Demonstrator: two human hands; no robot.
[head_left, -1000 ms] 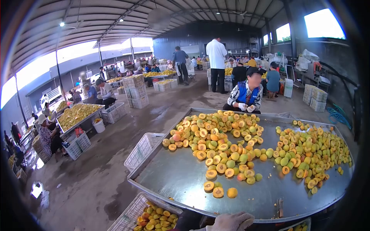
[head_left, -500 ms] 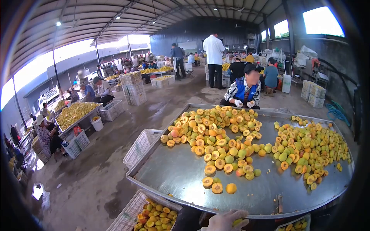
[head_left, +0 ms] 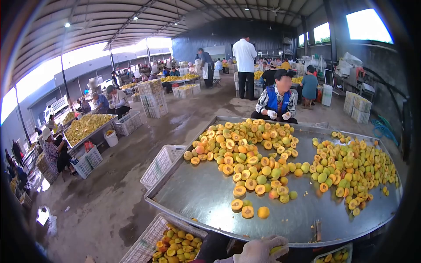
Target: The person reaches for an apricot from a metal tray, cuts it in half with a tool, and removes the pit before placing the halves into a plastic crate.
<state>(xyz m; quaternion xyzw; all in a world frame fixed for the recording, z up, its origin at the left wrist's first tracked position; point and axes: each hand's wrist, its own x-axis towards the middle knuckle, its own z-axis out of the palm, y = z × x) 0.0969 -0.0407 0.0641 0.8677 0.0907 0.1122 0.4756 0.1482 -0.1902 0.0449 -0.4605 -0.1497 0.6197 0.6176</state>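
A pale glove covers my one visible hand [head_left: 259,251], low in the frame at the near edge of the metal table [head_left: 193,199]. Its fingers are curled round a yellow-green fruit piece [head_left: 275,250], mostly hidden. It appears to be my right hand; my left hand is not in view. Halved orange-yellow fruits [head_left: 252,162] lie heaped on the table beyond the hand, with a second heap [head_left: 351,168] on the right. One orange fruit [head_left: 263,212] rests nearest the hand.
A white crate of fruit [head_left: 149,236] stands below the table's near left side, another crate [head_left: 335,256] at the near right. An empty crate [head_left: 163,166] is beside the left edge. A co-worker [head_left: 277,100] with gloved hands sits across the table.
My gloved hand has shifted slightly right and up, still with the fruit piece. Across the table, the co-worker's head has lifted slightly.
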